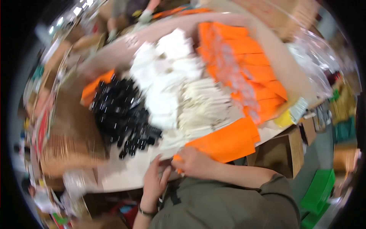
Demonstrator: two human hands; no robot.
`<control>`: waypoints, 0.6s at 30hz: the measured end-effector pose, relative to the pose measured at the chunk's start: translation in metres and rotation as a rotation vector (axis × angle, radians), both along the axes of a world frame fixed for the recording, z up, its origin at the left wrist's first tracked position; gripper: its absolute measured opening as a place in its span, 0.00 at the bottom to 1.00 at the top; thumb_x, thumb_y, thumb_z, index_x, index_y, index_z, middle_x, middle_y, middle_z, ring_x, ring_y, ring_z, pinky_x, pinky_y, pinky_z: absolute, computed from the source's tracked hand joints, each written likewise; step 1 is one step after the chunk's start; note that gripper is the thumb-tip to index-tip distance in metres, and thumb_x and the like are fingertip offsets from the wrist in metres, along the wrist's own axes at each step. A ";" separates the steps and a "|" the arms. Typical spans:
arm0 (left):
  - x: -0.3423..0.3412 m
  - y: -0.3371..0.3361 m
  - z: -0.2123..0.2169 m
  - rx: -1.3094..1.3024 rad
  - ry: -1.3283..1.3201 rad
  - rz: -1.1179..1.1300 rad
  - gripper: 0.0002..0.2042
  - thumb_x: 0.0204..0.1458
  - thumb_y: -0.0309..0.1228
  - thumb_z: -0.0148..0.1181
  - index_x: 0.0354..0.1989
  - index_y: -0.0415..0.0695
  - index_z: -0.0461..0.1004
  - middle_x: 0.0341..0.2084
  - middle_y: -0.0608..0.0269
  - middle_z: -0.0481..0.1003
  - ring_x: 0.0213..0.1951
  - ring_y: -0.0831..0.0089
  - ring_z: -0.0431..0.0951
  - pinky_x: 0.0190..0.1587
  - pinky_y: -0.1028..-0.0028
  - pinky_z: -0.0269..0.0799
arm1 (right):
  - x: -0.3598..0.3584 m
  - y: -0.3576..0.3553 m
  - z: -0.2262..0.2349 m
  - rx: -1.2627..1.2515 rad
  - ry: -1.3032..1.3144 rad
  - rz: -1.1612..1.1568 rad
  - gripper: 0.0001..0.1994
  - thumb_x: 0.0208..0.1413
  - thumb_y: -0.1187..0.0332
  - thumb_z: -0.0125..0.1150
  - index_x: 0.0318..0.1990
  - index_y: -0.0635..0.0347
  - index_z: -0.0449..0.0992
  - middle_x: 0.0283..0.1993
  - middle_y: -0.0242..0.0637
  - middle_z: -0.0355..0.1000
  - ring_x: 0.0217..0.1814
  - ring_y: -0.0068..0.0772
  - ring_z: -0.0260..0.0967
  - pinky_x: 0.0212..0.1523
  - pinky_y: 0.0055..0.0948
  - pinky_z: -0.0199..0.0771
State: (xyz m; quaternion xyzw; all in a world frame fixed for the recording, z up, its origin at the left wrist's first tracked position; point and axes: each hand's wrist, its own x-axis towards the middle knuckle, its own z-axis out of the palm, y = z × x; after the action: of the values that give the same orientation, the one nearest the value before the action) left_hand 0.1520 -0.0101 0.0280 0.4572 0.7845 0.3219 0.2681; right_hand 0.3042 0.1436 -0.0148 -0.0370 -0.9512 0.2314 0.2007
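The right hand (193, 162) has its fingers curled around the left end of an orange sheet (227, 140), which lies by the near edge of the bench (124, 173). The left hand (153, 182) is just beside, thumb and fingers spread apart; I cannot tell if their tips touch anything.

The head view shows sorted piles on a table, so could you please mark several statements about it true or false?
1. The right hand grips flat orange material. True.
2. The cream pile lies between the white pile and the orange stack. True.
3. The black pile lies right of the white pile. False: it lies to the left.
4. A wristband is on the right wrist. False: it is on the left.
5. The left hand is close to the right hand. True.
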 end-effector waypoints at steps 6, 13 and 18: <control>-0.019 0.005 -0.025 0.119 0.764 -0.254 0.37 0.38 0.33 0.75 0.60 0.41 0.65 0.39 0.49 0.75 0.43 0.51 0.76 0.45 0.59 0.72 | -0.012 -0.002 0.043 0.207 0.207 0.143 0.08 0.48 0.65 0.59 0.27 0.60 0.77 0.34 0.43 0.71 0.37 0.44 0.71 0.38 0.41 0.72; -0.030 0.000 0.003 -0.085 0.047 0.036 0.21 0.40 0.28 0.71 0.42 0.39 0.69 0.21 0.58 0.74 0.26 0.69 0.77 0.31 0.70 0.72 | 0.079 0.207 0.124 0.329 0.006 -0.308 0.17 0.41 0.59 0.74 0.32 0.59 0.77 0.43 0.42 0.73 0.49 0.48 0.71 0.48 0.42 0.71; 0.002 0.000 -0.018 -0.122 -0.523 -0.283 0.32 0.45 0.25 0.67 0.61 0.36 0.63 0.56 0.57 0.70 0.55 0.69 0.71 0.60 0.68 0.67 | 0.085 0.115 0.055 0.122 -0.334 0.144 0.22 0.41 0.57 0.75 0.41 0.60 0.75 0.64 0.53 0.63 0.66 0.55 0.61 0.64 0.47 0.62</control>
State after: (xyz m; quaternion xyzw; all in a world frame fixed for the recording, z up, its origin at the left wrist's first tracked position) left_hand 0.1541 -0.0101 0.0096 0.4467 0.6352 0.3405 0.5301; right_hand 0.3893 0.2584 0.0398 0.0052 -0.9837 0.1778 0.0248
